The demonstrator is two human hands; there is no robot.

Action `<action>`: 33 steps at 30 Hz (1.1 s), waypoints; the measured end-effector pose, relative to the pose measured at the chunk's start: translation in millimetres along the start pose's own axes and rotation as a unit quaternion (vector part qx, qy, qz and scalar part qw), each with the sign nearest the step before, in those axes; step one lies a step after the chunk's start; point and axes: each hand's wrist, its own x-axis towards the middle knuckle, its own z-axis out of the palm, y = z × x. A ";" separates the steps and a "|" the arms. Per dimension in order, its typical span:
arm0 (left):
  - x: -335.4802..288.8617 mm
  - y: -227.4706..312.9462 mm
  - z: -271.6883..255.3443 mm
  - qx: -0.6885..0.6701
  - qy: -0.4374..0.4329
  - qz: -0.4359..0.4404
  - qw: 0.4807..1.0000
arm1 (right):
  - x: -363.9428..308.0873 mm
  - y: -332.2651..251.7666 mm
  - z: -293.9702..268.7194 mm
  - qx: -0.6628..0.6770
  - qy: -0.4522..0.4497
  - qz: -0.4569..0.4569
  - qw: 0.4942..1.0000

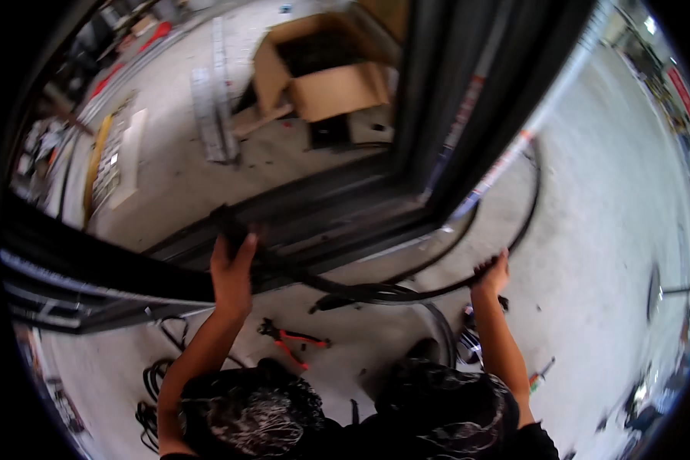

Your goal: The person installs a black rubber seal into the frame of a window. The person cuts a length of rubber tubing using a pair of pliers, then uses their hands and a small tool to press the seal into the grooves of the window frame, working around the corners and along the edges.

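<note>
A large dark frame [345, 201] of metal-looking profiles stands in front of me, its lower rail crossing from left to right. A long, flexible black rubber strip [429, 294] sags between my hands and loops up on the right beside the upright. My left hand [234, 276] is at the lower rail, its fingers closed round the strip's left part, somewhat blurred. Farther right and apart from the frame, my right hand [493, 274] grips the same strip. Below the rail, pliers [293, 339] with red-orange handles lie on the floor between my arms.
Beyond the frame sits an open cardboard box [337, 96] with dark contents. Pale metal lengths [215, 115] lie left of it. Black coiled strips [155, 379] are on the floor at lower left. A screwdriver-like tool [543, 372] lies beyond my right forearm.
</note>
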 end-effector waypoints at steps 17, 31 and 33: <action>74.7 247.5 127.4 -0.160 -0.138 0.229 0.950 | -138.5 -130.0 107.7 -0.258 -0.338 -0.409 0.807; 71.9 416.2 301.0 -0.231 -0.192 0.273 0.914 | -192.7 -406.3 310.6 -0.052 -0.341 -0.655 0.672; 70.4 441.4 310.1 -0.214 -0.186 0.271 0.920 | -192.7 -407.3 308.3 -0.053 -0.350 -0.645 0.677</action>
